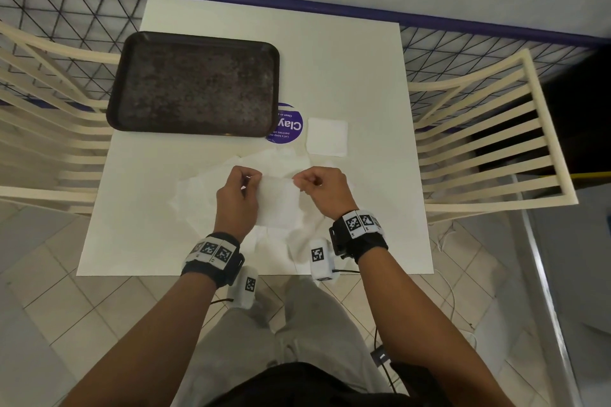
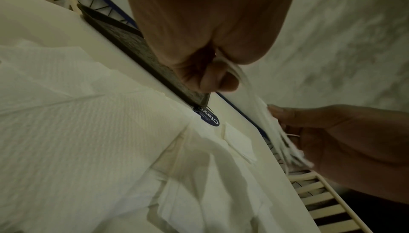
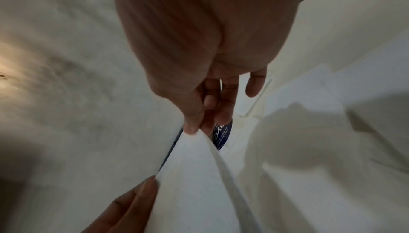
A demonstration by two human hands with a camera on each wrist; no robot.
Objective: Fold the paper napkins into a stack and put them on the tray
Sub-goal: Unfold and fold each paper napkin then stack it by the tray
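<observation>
Napkin (image 1: 277, 200) pinched at top corners by left hand (image 1: 238, 195) and right hand (image 1: 325, 190).

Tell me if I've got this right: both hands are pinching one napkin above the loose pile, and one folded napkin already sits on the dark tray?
Not quite. The folded napkin lies on the white table, right of the dark tray, which holds nothing, as the head view shows. The rest stands: the left hand and right hand pinch one napkin above the loose pile.

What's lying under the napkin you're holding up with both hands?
Under the held napkin lies a loose heap of unfolded napkins on the white table. Whatever sits beneath that heap is covered.
</observation>
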